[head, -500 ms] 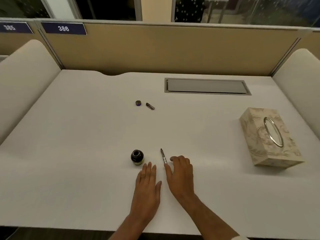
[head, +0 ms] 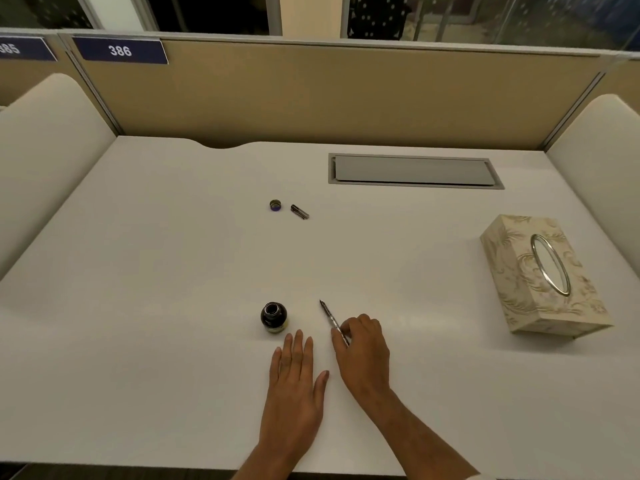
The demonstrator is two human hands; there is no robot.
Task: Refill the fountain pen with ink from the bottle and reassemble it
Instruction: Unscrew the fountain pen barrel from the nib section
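Note:
A small dark ink bottle [head: 273, 317] stands uncapped on the white desk [head: 173, 271], near its front edge. Just right of it lies the pen's nib section with its converter [head: 330, 317], nib pointing away from me. My right hand [head: 362, 348] curls over the near end of this part, thumb and fingers closing round it. My left hand [head: 296, 379] lies flat on the desk, fingers straight, just below the bottle and apart from it. Farther back lie the bottle's cap [head: 275, 205] and a short dark pen piece [head: 299, 212], side by side.
A patterned tissue box [head: 540, 275] stands at the right. A grey cable hatch [head: 414, 170] is set into the desk at the back right. A beige partition with a "386" label [head: 120, 50] closes the far edge, and padded side panels flank the desk.
My right hand's fingers have curled round the near end of the nib section, which lay beside straighter fingers before. The left hand has stayed flat in place.

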